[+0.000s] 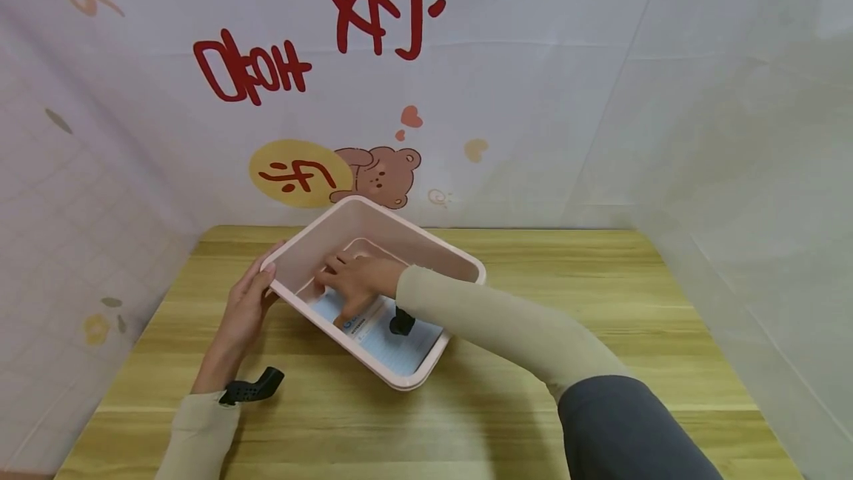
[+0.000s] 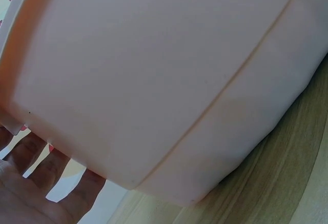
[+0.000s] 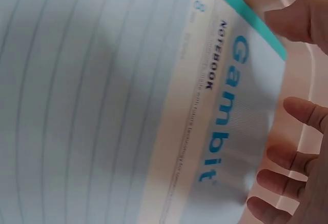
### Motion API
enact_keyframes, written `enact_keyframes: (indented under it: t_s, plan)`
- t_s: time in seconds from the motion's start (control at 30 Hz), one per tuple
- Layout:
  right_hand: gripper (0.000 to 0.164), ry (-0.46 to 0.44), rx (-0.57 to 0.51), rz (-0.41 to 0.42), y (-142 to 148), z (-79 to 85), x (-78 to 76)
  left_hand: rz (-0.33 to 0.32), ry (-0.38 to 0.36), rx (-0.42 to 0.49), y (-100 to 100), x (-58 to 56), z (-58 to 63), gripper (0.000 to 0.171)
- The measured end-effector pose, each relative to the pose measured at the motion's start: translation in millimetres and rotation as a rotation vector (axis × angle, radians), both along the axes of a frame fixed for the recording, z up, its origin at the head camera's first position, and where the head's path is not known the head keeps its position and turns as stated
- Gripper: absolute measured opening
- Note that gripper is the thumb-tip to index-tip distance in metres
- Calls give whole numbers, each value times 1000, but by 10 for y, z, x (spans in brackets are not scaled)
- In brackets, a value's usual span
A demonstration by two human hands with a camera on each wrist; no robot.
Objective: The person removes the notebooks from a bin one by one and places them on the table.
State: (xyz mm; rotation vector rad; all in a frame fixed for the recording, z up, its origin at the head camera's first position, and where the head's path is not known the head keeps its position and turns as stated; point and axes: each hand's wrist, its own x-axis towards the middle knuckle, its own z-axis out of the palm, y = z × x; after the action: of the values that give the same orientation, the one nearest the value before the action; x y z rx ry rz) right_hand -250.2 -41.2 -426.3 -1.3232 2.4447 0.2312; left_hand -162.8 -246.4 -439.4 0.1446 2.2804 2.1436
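Note:
A pale pink plastic bin (image 1: 413,239) sits turned at an angle on the table. My left hand (image 1: 243,310) grips its left corner, thumb over the rim and fingers on the outer wall; the left wrist view shows those fingers (image 2: 82,193) against the bin's side (image 2: 143,80). Inside the bin lies a light blue notebook (image 1: 395,350) marked "Gambit". My right hand (image 1: 356,284) reaches down into the bin with fingers spread. In the right wrist view its fingers (image 3: 292,160) are close to the notebook's (image 3: 118,90) end; whether they touch it I cannot tell.
The bin stands on a wood-grain table (image 1: 566,287). Behind it hangs a white printed cloth (image 1: 533,95) with a bear and red characters, and cloth also closes off both sides. A black wrist mount (image 1: 256,385) sticks out from my left sleeve.

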Motion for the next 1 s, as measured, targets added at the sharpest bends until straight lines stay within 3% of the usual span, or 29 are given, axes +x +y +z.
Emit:
enact_keyframes:
  t_s: [0.33,0.57,0.83,1.0]
  plan:
    - [72,81,59,20,-9,-79,30,-4,10,49,5,1,-16,55]
    - [72,65,64,-22,-4,-66,51,-2,5,46,-1,6,-26,55]
    - [72,107,71,-2,-10,-58,53,-7,23,47,-10,1,-30,56]
    - [84,88,65,-24,-11,-23,38,2,5,40,7,6,-16,55]
